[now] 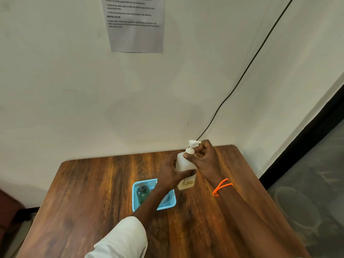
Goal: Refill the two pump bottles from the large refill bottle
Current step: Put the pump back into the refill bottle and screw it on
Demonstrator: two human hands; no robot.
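Observation:
A white translucent pump bottle [183, 165] stands on the wooden table [93, 192] near the back wall. My left hand [170, 171] grips its body from the left, thumb across the front. My right hand [203, 159] pinches the white pump head [192, 145] at the bottle's neck. A dark green pump bottle [143, 192] stands upright in a blue mesh basket [136, 205] just in front of my left hand. The large refill bottle is not in view.
A black cable [242, 77] runs down the wall behind the bottle. A printed sheet [135, 25] hangs on the wall. The table's right edge drops to a grey floor [307, 202]. My left forearm crosses over the basket.

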